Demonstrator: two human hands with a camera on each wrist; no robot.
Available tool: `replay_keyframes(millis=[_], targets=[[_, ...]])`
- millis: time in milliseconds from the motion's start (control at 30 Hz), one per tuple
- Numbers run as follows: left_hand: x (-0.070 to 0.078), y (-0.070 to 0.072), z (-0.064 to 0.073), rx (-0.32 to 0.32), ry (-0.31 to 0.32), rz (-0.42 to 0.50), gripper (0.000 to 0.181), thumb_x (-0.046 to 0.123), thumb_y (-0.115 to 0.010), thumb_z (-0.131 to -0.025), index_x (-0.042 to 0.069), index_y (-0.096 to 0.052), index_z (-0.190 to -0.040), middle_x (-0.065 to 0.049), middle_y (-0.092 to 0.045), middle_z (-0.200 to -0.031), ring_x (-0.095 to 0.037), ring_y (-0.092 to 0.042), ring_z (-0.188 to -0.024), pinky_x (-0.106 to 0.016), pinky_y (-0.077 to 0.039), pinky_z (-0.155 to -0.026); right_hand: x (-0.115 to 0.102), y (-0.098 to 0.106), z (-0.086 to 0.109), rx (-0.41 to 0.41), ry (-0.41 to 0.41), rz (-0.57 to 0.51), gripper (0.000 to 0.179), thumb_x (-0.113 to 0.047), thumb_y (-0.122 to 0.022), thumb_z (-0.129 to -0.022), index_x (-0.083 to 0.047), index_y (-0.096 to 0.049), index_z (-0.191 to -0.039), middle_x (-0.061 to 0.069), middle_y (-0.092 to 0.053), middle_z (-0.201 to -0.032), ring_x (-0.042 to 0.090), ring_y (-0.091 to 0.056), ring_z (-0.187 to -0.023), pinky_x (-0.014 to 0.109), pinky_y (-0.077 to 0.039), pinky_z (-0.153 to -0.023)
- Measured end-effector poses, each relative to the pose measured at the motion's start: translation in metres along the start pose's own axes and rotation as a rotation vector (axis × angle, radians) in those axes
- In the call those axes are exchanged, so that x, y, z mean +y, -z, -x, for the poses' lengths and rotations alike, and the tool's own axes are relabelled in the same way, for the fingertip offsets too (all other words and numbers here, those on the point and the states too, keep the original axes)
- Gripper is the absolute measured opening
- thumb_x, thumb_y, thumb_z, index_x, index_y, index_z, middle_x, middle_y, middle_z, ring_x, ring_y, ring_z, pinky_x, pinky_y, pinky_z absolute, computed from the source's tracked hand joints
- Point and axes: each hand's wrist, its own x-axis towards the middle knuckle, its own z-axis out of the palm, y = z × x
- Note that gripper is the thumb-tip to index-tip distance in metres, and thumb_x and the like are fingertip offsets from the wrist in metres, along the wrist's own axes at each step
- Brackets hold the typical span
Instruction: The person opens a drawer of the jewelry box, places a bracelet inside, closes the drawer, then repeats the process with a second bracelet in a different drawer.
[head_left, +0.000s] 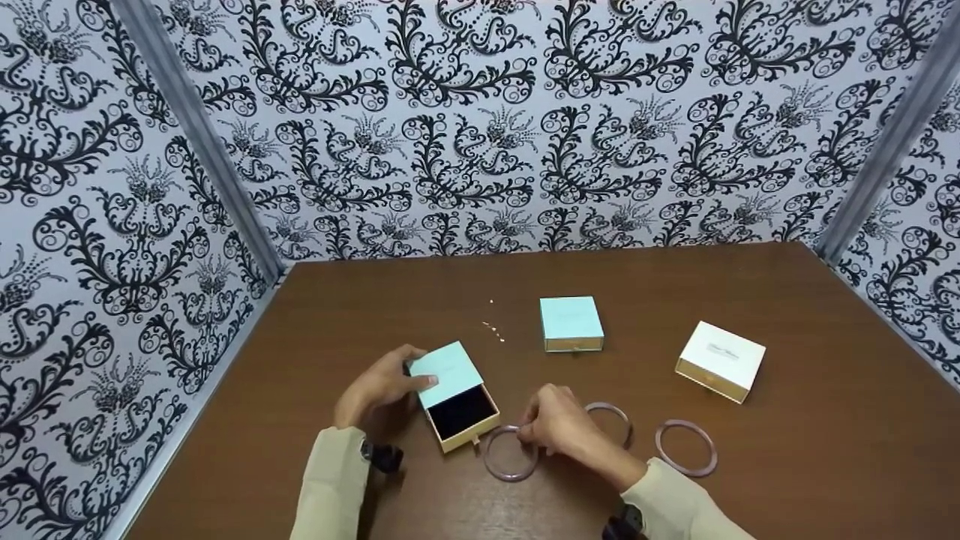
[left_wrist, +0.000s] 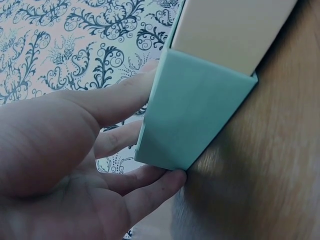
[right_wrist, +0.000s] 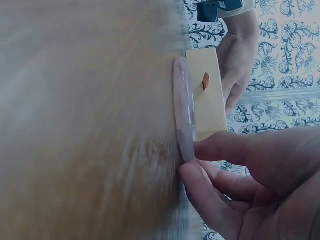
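Note:
My left hand (head_left: 382, 384) grips the mint-green sleeve (head_left: 444, 373) of a small drawer box, thumb on top and fingers around its far side. The box's cream drawer (head_left: 471, 433) is pulled partway out and shows a black lining. In the left wrist view, fingers of the left hand (left_wrist: 75, 145) reach around the green sleeve (left_wrist: 192, 110). Just right of the drawer, my right hand (head_left: 561, 421) pinches a translucent pale-purple bangle (head_left: 510, 477) at its edge. Seen from the right wrist, thumb and fingertips hold the bangle (right_wrist: 183, 107) in front of the drawer's pull tab (right_wrist: 206, 81).
Two more bangles lie to the right, one (head_left: 625, 420) beside the right hand and another (head_left: 699, 474) farther out. A closed mint-green box (head_left: 571, 321) and a white box (head_left: 721, 354) stand behind them. Small white bits (head_left: 493, 330) are scattered on the brown table (head_left: 360, 307). Patterned walls enclose it.

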Motion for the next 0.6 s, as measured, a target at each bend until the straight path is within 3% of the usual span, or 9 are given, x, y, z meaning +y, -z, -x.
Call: replay_keyframes(millis=[267,600], targets=[[0.0013,0.0015,-0.0007,0.002,-0.004,-0.03,0.051,0.03,-0.073,-0.093,0.009,-0.057,-0.136,-0.016,-0.059,-0.139,-0.03,-0.054,-0.127,-0.052,-0.043,-0.109,0.0028,0.0006,-0.0012,0.03,0.016,0.043,0.012,-0.005,-0.074,-0.07,-0.014,-0.076,-0.063,-0.004,-0.062,-0.048,0.0,-0.046,-0.033,0.018,-0.04,-0.038],[0.0008,0.0009,0.0006,-0.001,0.0,-0.007,0.049,0.028,-0.072,-0.093,0.009,-0.057,-0.136,-0.016,-0.058,-0.14,-0.033,-0.052,-0.131,-0.054,-0.041,-0.111,0.0004,0.0068,-0.0002,-0.027,-0.005,-0.008,0.009,-0.005,-0.078,-0.071,-0.012,-0.076,-0.065,-0.003,-0.067,-0.054,0.002,-0.051,-0.037,0.021,-0.045,-0.041]])
